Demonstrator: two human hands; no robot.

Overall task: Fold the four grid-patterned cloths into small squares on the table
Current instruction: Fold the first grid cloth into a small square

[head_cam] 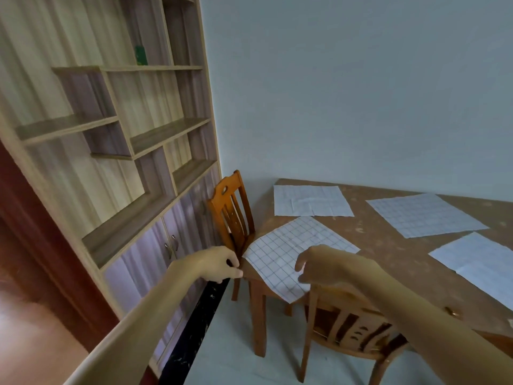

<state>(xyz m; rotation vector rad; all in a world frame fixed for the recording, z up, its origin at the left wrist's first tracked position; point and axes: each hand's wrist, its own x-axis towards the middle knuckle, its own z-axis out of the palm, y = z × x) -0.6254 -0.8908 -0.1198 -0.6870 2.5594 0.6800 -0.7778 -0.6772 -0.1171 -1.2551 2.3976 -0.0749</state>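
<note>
seemingly light and limp, the nearest cloth [277,254] invites a corner pinch: left hand [219,263] curls at its edge, grip unclear, right hand [324,263] hovers loosely open above.

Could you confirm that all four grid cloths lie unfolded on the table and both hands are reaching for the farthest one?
Not the farthest: in the head view the left hand and right hand reach for the nearest cloth, at the table corner.

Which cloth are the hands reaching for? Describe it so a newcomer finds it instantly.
Find the brown wooden table and go to its near left corner. The white grid-patterned cloth there lies between the left hand and right hand. Alone among the four, it hangs over the table edge.
</note>
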